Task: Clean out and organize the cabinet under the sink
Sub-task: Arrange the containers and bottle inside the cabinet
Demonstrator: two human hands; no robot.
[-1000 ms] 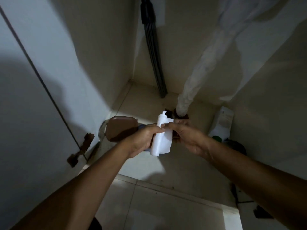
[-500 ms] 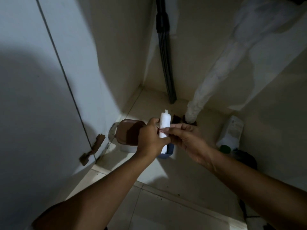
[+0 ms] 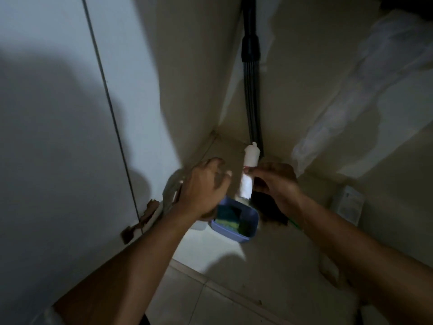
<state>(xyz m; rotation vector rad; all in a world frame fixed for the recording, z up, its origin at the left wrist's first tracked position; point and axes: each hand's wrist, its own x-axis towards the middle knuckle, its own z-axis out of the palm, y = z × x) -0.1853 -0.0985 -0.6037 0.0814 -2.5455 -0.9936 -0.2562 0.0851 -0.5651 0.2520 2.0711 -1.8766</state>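
Our left hand has let go and opened, so our right hand alone pinches the white bottle upright against spills.

My right fingers pinch the small white plastic bottle above the blue rectangular plastic tub on the cabinet floor. Green-yellow sponges lie in the tub. The black ribbed hose stands behind at twelve o'clock, and the white cardboard carton is at three o'clock.

Black hose, plastic-wrapped drain pipe

Corner pipe, tub (blue) midway, foreground free
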